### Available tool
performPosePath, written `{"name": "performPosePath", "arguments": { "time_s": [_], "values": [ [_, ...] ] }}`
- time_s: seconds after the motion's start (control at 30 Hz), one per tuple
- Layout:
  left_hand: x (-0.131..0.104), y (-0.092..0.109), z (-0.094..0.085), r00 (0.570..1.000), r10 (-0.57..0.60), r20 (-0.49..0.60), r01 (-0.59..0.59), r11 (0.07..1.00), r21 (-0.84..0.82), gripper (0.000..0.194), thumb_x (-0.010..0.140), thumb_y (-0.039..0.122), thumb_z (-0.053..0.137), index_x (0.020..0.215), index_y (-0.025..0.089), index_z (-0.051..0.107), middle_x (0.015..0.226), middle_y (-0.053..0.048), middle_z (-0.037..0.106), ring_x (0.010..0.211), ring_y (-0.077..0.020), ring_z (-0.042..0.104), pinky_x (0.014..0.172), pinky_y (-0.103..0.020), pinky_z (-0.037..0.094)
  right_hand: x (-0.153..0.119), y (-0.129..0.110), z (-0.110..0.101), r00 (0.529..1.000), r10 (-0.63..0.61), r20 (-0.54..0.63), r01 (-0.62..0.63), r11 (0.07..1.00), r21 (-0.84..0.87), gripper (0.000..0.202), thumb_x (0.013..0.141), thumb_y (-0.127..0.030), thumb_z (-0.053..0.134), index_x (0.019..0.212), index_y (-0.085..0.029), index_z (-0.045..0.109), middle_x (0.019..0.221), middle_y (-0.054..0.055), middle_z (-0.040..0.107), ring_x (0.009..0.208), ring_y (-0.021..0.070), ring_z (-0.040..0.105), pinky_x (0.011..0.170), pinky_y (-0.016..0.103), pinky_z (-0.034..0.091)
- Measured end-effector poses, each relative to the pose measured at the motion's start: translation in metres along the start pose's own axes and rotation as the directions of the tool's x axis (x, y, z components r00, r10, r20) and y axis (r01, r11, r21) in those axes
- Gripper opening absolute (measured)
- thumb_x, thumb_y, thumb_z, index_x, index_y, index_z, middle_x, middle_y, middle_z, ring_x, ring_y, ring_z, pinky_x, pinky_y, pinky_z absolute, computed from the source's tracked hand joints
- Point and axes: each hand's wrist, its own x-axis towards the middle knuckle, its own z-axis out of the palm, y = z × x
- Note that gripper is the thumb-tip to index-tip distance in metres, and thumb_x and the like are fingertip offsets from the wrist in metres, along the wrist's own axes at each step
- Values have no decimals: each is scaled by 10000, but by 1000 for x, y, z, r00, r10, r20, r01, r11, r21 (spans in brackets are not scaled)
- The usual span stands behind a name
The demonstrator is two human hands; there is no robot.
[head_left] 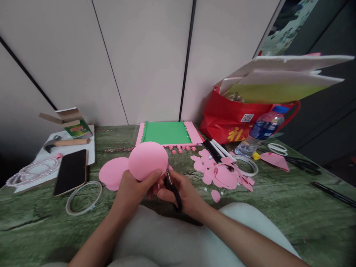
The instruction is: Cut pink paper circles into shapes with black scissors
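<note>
Bare forearms [107,226] reach over a green wood-grain table [264,218], paper-cutting seemingly partway done.
Left hand [136,185], fingers pinched, holds a pink paper disc [147,160] at centre; right hand [187,191] curls around black-handled scissors [175,198], blades at its right edge. Left, overlapping discs [112,170] and, right, heaped petal-like pieces [224,175] look already cut.

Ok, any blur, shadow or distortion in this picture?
Head view: dim light, the wall panels darkening toward the left edge; head view: wide-angle stretch likely tilts the bottle outward; head view: the scissors look slightly soft, pink disc evenly lit.
</note>
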Motion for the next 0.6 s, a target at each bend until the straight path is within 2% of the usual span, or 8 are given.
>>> {"name": "performPosePath", "arguments": {
  "time_s": [0.2, 0.37, 0.6],
  "values": [
    [0, 1, -1, 1000, 3, 26, -3, 1000, 9, 289, 660, 350, 632, 485, 122, 608, 391, -16, 537, 357, -103, 451, 365, -203, 351, 0, -2, 1, 1000, 5, -5, -5, 1000, 0, 410, 613, -535, 686, 741, -212, 468, 696, 2, 533, 595, 134, 497, 603, 285, 416],
    [-1, 3, -1, 999, 0, 34, 0, 1000, -5, 284, 667, 354, 626, 505, 121, 614, 433, -30, 571, 364, -106, 457, 366, -208, 351, 0, 0, 1, 999, -31, 22, 30, 999, 45, 371, 648, -481, 686, 755, -205, 462, 705, 4, 538, 561, 115, 466, 629, 294, 412],
    [-2, 4, -1, 998, 14, 53, -12, 999, -30, 276, 675, 332, 617, 485, 132, 602, 377, 0, 523, 347, -96, 449, 365, -195, 347, 0, -2, 3, 997, -69, 29, 66, 994, 89, 324, 669, -436, 686, 735, -200, 474, 684, -2, 529, 624, 146, 536, 647, 299, 412]
  ]
}}
